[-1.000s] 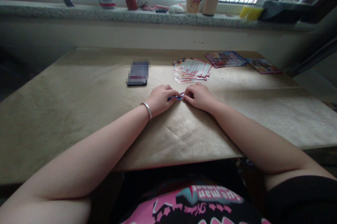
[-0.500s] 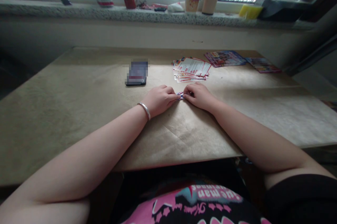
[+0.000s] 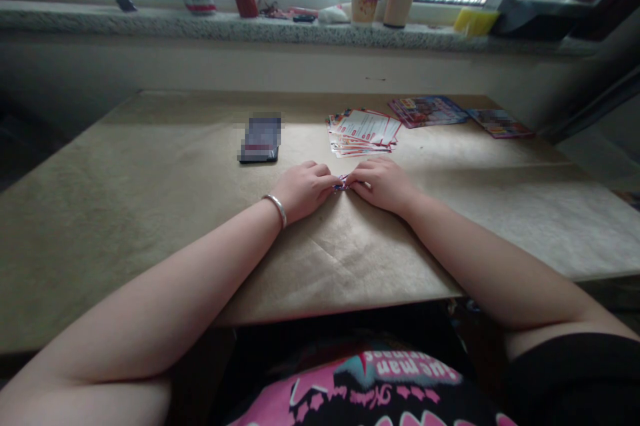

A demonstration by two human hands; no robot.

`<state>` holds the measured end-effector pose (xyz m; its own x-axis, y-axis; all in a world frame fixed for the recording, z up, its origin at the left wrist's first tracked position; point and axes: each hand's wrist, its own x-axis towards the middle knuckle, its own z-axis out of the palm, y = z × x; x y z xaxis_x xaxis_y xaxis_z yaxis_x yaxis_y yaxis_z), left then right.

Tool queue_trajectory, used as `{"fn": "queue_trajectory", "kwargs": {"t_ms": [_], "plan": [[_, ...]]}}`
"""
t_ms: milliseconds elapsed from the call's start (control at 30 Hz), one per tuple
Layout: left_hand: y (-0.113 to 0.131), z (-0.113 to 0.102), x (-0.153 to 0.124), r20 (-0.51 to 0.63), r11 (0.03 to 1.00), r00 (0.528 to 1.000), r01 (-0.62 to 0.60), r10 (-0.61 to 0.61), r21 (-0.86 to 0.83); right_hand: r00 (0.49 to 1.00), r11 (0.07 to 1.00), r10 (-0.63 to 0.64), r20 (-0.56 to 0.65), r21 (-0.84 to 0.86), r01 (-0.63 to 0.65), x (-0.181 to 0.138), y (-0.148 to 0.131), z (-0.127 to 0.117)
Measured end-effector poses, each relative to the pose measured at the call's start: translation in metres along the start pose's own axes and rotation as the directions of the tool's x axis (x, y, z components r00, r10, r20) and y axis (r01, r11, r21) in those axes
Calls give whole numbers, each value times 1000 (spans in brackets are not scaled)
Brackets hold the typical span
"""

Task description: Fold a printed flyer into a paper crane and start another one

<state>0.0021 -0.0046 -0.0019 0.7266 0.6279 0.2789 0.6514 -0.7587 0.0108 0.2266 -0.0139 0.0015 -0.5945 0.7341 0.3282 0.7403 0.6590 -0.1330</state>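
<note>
The left hand (image 3: 307, 190) and right hand (image 3: 383, 185) pinch a small patterned piece (image 3: 343, 183), probably folded paper, between nearly closed fingers (image 3: 327, 181) over the desk (image 3: 150, 213). Creasing seems in hand; the next move calls for steady pressure.

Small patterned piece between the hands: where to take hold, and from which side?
Probably the exposed middle of the small patterned piece, from above. The left hand has its grip on the left end, the right hand on the right, so only a short stretch shows. It looks narrow and low over the table, favouring a light pinch. Covered ends can't be judged.
</note>
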Motion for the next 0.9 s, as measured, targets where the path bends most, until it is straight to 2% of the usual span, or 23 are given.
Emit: {"fn": "queue_trajectory", "kwargs": {"t_ms": [400, 667, 900], "plan": [[1, -1, 1, 28, 1000, 999, 25, -25, 12, 1000, 1000, 10, -14, -2, -10, 2, 0, 3], [6, -4, -5, 14, 992, 998, -61, 60, 107, 999, 1000, -2, -34, -6, 2, 3, -1, 3], [1, 1, -7, -21, 993, 997, -70, 72, 98, 997, 996, -67, -48, -60, 64, -1, 4, 4]]}}
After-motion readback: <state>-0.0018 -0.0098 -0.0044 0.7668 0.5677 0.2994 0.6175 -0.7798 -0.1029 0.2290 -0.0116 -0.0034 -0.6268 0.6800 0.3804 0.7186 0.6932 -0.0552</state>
